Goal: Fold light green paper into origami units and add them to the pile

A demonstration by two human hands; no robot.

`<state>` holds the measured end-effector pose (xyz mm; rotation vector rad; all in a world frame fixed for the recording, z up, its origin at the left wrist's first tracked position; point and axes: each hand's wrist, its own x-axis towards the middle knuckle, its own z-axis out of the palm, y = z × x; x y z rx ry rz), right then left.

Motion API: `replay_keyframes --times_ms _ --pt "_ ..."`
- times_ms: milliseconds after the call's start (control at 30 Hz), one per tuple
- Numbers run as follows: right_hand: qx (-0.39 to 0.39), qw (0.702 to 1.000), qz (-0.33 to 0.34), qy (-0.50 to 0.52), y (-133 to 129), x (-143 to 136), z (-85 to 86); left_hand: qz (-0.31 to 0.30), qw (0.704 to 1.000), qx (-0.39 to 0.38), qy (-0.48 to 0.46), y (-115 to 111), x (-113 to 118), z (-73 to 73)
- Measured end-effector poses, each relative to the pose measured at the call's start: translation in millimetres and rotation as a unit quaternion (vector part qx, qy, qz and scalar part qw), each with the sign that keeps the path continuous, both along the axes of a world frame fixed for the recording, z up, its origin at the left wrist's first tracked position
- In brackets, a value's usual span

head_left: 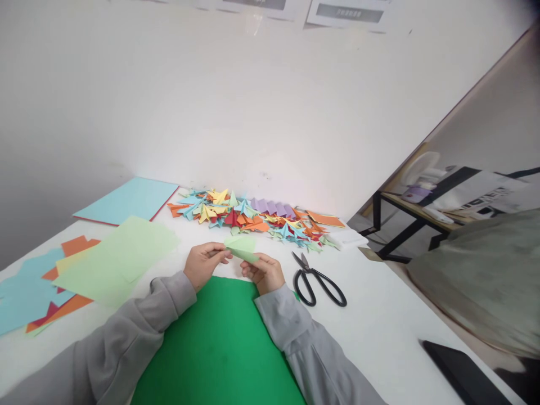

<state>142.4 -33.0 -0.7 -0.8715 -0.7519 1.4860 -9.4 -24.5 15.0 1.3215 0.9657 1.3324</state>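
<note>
A small piece of light green paper (243, 245), which looks folded, is held up between my two hands. My left hand (206, 263) pinches its left end between thumb and fingers. At its lower right corner, my right hand (265, 272) grips it the same way. Below both hands lies a large green sheet (223, 343), partly covered by my sleeves. Black-handled scissors (318, 278) rest just right of my right hand, with the blades slightly apart and pointing away from me.
Along the wall lies a heap of colourful folded paper pieces (236, 211). To the left are loose coloured sheets, a large light green sheet (122, 253) on top, and a stack of light blue paper (129, 199). A black flat device (459, 365) lies near the right edge.
</note>
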Motion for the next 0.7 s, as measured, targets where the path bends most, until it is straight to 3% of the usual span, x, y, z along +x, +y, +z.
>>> replay_keyframes --times_ms 200,433,700 --pt "-0.01 1.0 0.002 -0.006 0.2 -0.6 1.2 0.0 0.999 0.047 0.01 -2.3 -0.6 -0.2" --pt "-0.002 1.0 0.02 -0.018 0.3 0.1 0.9 0.061 0.996 0.055 0.046 -2.1 -1.1 1.2" --pt "0.008 0.998 0.048 -0.037 1.0 1.3 -2.1 -0.013 0.998 -0.018 -0.059 -0.7 0.8 1.2"
